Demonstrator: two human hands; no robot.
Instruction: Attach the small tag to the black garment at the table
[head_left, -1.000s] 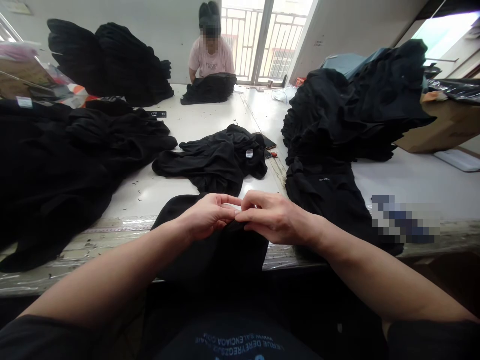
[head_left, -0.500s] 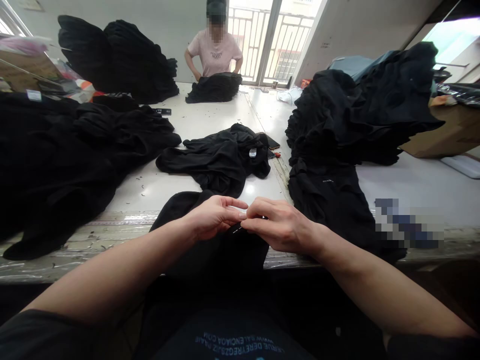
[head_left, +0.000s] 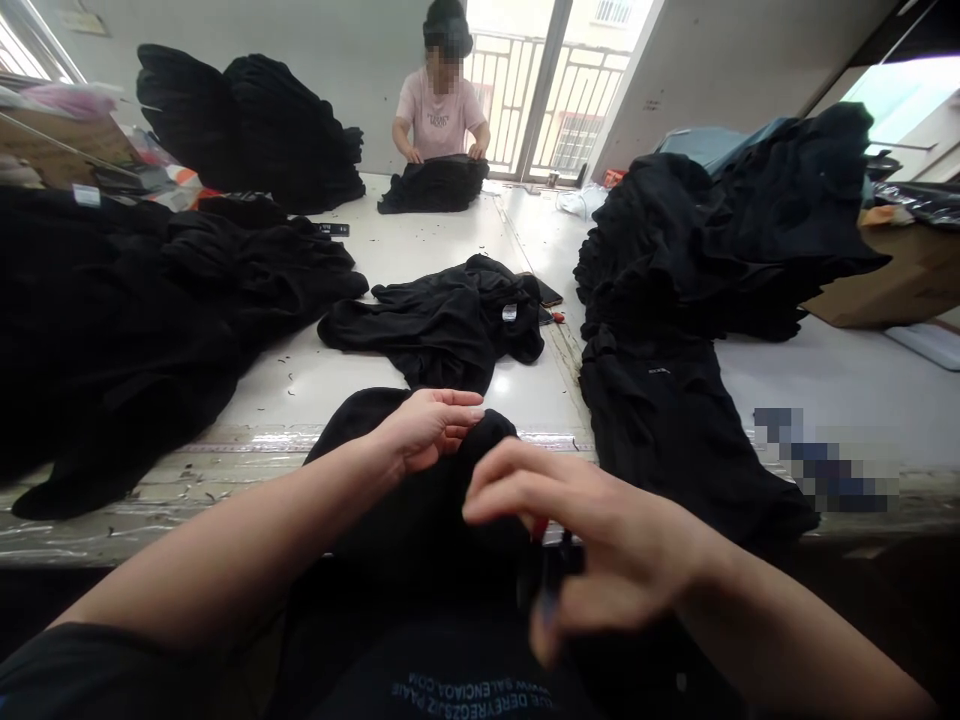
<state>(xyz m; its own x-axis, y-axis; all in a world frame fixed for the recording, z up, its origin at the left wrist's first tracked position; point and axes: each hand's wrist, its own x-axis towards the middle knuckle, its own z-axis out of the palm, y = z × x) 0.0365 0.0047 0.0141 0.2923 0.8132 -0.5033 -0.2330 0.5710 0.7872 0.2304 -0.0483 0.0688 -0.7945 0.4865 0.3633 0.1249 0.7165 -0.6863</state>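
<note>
Two bare hands worked; left hand [head_left: 427,430] lay curled on black knit garment [head_left: 420,520] at white table's edge [head_left: 247,470], grip unclear; right hand [head_left: 600,545] was blurred, half-closed by small red-and-black object [head_left: 551,565]; risk: loosened hold could drop garment off edge.

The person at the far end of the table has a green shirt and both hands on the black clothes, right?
Not green: the head view shows the person in a pale pink shirt, both hands on the black clothes.
</note>
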